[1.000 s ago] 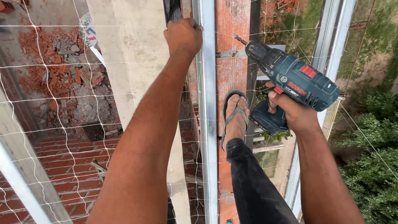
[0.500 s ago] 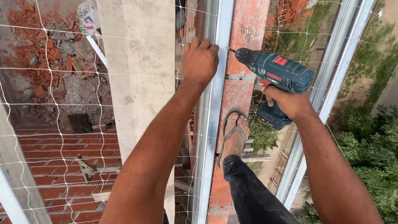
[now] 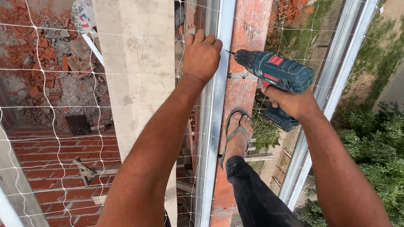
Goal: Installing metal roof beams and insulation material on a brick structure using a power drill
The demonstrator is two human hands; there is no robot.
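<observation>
Drill (image 3: 275, 73) (gripped in right hand (image 3: 290, 103)) has swung its bit tip close against the metal rail (image 3: 219, 105), where left hand (image 3: 202, 54) has slid down, fingers curled around it.
</observation>
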